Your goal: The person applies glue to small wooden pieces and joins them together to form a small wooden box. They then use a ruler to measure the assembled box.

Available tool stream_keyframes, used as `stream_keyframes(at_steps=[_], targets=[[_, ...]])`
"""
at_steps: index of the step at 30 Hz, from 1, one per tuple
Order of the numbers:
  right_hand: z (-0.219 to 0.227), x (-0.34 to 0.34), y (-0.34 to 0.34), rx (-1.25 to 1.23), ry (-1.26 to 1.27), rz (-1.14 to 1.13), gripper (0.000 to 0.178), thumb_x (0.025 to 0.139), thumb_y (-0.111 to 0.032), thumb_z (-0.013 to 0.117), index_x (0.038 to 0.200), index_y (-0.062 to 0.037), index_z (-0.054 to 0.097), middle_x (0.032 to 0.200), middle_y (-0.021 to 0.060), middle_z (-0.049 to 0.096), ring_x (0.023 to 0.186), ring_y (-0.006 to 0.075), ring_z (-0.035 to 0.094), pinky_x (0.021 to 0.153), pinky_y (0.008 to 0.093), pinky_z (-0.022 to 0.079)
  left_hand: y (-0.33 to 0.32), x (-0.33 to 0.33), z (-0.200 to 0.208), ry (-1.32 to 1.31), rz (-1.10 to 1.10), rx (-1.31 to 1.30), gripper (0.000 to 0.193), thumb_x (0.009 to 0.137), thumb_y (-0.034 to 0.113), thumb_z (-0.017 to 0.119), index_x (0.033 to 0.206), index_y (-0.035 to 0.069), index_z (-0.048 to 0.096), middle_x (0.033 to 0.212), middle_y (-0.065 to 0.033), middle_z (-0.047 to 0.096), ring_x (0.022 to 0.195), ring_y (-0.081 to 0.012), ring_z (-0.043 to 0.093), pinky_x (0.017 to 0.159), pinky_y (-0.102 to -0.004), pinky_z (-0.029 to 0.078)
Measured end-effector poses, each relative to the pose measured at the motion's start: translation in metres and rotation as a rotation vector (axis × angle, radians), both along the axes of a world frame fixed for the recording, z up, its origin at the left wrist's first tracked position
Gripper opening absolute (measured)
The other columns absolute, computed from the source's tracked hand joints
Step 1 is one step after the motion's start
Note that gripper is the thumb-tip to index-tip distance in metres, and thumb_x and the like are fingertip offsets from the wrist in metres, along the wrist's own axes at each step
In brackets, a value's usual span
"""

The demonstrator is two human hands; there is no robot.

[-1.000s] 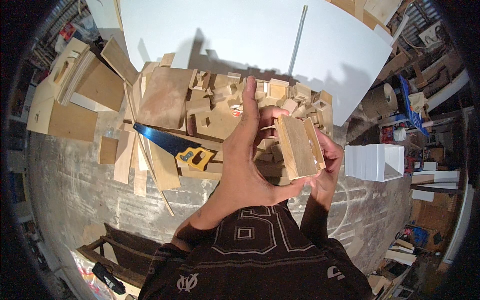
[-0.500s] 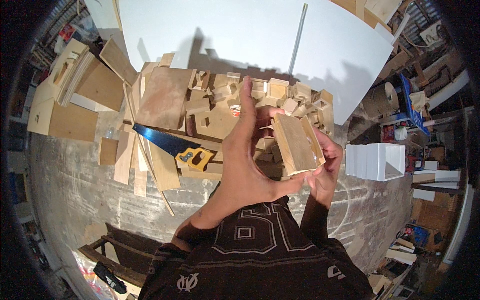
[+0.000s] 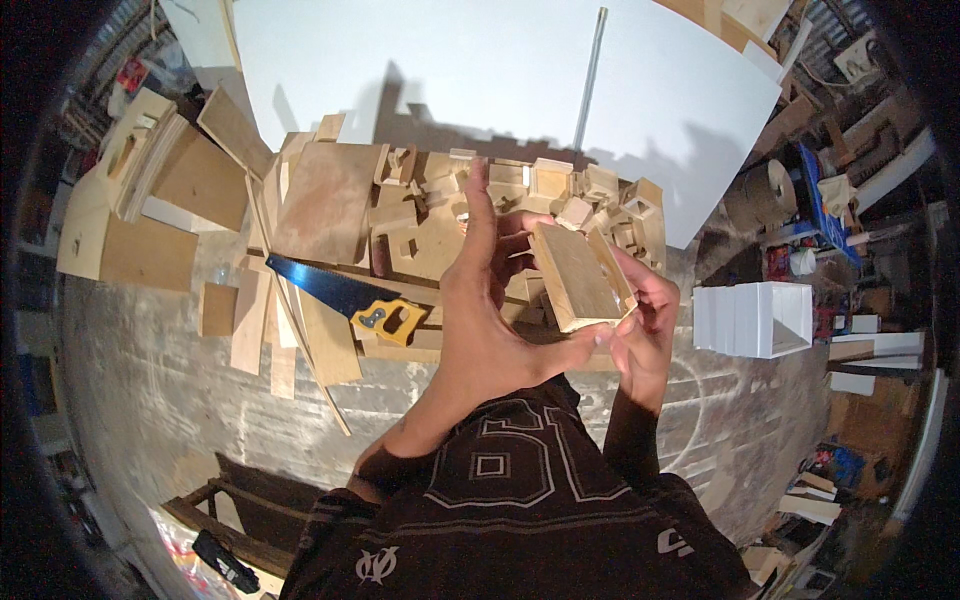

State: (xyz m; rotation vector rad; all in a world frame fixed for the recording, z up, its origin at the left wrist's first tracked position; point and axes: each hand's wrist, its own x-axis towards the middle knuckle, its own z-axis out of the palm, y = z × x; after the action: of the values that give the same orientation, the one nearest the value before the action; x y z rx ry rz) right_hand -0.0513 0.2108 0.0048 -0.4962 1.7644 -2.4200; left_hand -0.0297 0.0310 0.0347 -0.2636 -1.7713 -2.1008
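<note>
dark garment; large outlined number on it; pale emblem, left; pale logo, right

I had free room between my right hand and the white box; ahead, wooden blocks obstructed passage.

The grey floor is marked by pale streaks, and dark shadows are cast by strong light onto a white panel beyond the table. The left is occupied by a plywood cabinet, while a white box and brown roll are set at right.
</note>
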Motion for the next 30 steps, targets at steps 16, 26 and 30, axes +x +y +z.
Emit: stream_keyframes(at_steps=[16,26,30], targets=[[0.003,0.006,0.003,-0.02,0.0,-0.014,0.078,0.077,-0.033,0.086,0.131,0.014,0.054,0.126,0.0225,0.064,0.115,0.0233,0.064,0.1,0.0359,0.048,0.007,0.008,-0.006,0.002,-0.009,0.042,0.133,0.064,0.011,0.091,0.157,0.001,-0.004,0.121,-0.0146,0.055,0.109,-0.026,0.064,0.096,-0.0372,0.053],[0.009,0.011,-0.002,0.075,-0.094,-0.026,0.076,0.079,-0.036,0.082,0.129,0.0149,0.054,0.119,0.0186,0.066,0.11,0.0202,0.064,0.098,0.0328,0.047,0.004,0.011,-0.014,-0.055,-0.024,0.108,0.13,0.067,0.006,0.089,0.157,0.001,-0.004,0.121,-0.0138,0.055,0.109,-0.0251,0.063,0.095,-0.0359,0.052],[0.007,0.011,-0.007,-0.004,-0.028,-0.01,0.061,0.084,-0.017,0.08,0.131,0.0122,0.054,0.117,0.018,0.068,0.1,0.0138,0.066,0.086,0.0265,0.052,0.002,0.012,-0.018,-0.057,-0.033,0.13,0.129,0.068,0.005,0.088,0.157,0.001,-0.004,0.12,-0.0145,0.055,0.11,-0.0248,0.062,0.095,-0.0354,0.051]])
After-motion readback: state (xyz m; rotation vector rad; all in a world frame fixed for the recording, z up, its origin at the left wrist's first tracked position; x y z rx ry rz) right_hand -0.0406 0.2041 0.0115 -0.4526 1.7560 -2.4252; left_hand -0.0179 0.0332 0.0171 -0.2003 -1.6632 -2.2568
